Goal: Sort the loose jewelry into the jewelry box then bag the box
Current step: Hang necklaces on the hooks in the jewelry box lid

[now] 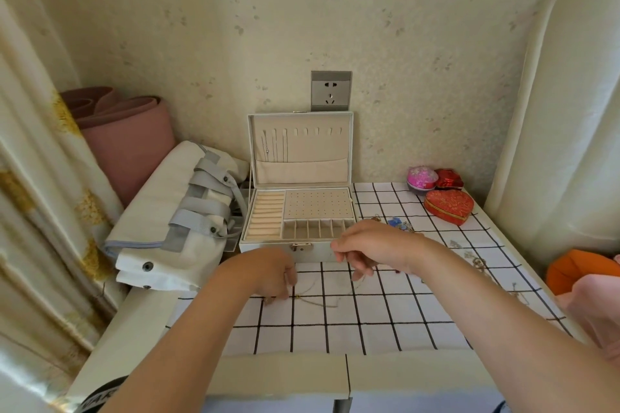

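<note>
I see the necklace chain (318, 300) sagging on the checked cloth (379, 329) just in front of the open jewelry box (268, 247) (one end pinched in the left hand (268, 273), the other apparently in the right hand (369, 248)), fingers curled on both. Lifted slack, it could knot or snag the clasp (301, 246) -- and a careless sweep might scatter the loose pieces (401, 224) nearby
</note>
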The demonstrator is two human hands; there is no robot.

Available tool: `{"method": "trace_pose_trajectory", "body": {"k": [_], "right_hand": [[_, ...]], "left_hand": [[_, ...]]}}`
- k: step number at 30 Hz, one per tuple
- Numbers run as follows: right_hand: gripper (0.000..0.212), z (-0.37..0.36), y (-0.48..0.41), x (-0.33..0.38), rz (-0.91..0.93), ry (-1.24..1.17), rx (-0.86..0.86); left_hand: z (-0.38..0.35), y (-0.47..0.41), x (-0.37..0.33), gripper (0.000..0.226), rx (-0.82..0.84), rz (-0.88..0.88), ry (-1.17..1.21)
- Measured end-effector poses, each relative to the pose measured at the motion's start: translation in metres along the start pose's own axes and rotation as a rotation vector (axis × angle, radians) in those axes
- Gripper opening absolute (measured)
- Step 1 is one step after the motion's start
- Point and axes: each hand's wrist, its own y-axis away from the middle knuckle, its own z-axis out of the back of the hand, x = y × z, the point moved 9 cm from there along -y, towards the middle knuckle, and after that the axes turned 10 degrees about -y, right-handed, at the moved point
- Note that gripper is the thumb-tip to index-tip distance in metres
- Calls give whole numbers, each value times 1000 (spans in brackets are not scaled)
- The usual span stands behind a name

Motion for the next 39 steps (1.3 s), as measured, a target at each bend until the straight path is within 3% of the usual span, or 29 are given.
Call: {"method": "trace_pose_trajectory", "body": {"k": [2,4,8,12,18,24,27,30,35,39], "right_hand": [[25,-8,-4,7,36,10,16],[27,-14,-8,12,59,23,10],[32,-22,-14,28,116,-47,-23],[39,-23,-18,41,156,-51,-63],[38,-23,-23,46,176,-74,-69],[32,-28,-29,57,241,-185,-81],[32,-22,-30,75,302,-273,-119],[31,-7,-34,93,338,-282,-206],[27,30,-49,132,404,-186,-405],[22,54,-61,164,499,22,-629]], "left_hand": [[21,2,-9,25,-185,-61,121],[41,9,-19,25,-321,-143,446],[44,19,-30,28,-198,-222,998],[43,26,-21,5,-58,-151,1024],[70,40,14,14,-282,-181,978],[89,47,46,27,-421,-288,1509],[103,49,56,28,-470,-319,1653],[118,46,67,25,-500,-267,1597],[154,39,77,20,-562,-202,1254],[181,27,89,18,-730,-66,1066]]}}
